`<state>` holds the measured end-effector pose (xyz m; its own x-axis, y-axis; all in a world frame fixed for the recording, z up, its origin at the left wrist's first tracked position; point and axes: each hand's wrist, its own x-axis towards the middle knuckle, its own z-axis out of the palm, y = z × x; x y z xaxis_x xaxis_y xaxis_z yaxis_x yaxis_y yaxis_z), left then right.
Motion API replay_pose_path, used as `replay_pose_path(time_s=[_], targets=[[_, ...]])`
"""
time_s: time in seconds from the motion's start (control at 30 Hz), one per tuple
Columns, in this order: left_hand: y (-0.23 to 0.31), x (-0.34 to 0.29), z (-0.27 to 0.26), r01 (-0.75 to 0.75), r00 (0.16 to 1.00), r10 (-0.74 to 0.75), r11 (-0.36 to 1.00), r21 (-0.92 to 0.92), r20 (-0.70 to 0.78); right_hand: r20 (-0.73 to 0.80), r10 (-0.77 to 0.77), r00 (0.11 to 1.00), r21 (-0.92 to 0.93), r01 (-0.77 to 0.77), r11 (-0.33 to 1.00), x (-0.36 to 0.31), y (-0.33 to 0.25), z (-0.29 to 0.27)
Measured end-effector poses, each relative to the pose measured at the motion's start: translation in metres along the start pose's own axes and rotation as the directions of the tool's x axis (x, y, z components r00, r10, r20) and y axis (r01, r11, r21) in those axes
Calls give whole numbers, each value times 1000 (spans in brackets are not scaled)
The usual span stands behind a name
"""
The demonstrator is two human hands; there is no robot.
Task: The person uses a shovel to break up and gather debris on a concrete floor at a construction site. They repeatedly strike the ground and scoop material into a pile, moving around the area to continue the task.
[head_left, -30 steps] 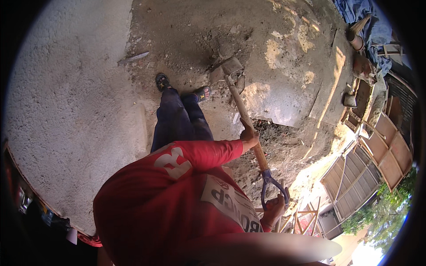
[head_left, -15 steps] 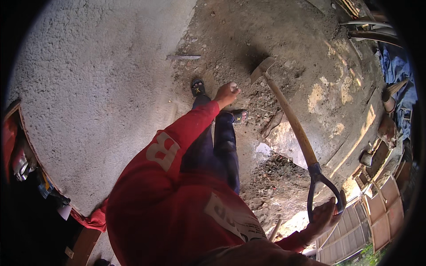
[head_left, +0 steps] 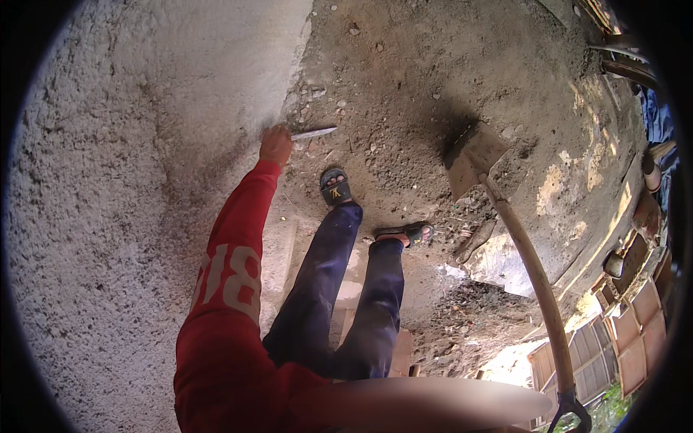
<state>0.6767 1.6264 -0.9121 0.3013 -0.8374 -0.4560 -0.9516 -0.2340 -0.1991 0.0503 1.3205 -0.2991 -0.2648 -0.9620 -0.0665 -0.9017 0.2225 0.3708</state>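
My left hand [head_left: 276, 146] is low by the base of the rough pale wall, fingers closed over one end of a thin, flat, pale strip [head_left: 315, 133] with a pointed tip. Its exact kind cannot be made out. At the right, a shovel [head_left: 525, 249] stands tilted, its blade down on the dirt and its long wooden shaft running toward the lower right. The dark grip of the shovel is partly cut off by the picture's edge. My right hand does not show.
Rough dirt ground [head_left: 404, 79] with small stones spreads ahead. My sandalled feet [head_left: 336, 189] stand between wall [head_left: 123, 180] and shovel. A pale slab [head_left: 502, 263] and rubble lie to the right, with wooden panels [head_left: 628, 325] and a blue sheet [head_left: 653, 115] beyond.
My left hand has moved left from above my feet to the pale strip and closed over its end. My right hand, earlier at the shovel's grip, has left the view.
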Motion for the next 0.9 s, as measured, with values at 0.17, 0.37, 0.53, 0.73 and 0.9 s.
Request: replay_pose_path(time_s=[0.17, 0.37, 0.53, 0.73, 0.9], targets=[[-13, 15, 43, -67, 989, 62, 997, 36, 135, 13, 45, 999, -7, -44, 999, 2, -28, -9], [-7, 36, -70, -124, 982, 136, 988, -96, 129, 33, 77, 997, 11, -77, 997, -7, -25, -25], [-34, 91, -165, -58, 993, 75, 984, -170, 94, 31, 96, 995, 44, -97, 994, -14, -22, -27], [-72, 170, -208, 156, 986, -141, 970, -184, 94, 49, 127, 991, 114, -132, 985, -22, -12, -25], [-84, 201, -235, 119, 980, -112, 992, 37, -166, 70, 142, 987, 218, -154, 964, -32, -6, -14]])
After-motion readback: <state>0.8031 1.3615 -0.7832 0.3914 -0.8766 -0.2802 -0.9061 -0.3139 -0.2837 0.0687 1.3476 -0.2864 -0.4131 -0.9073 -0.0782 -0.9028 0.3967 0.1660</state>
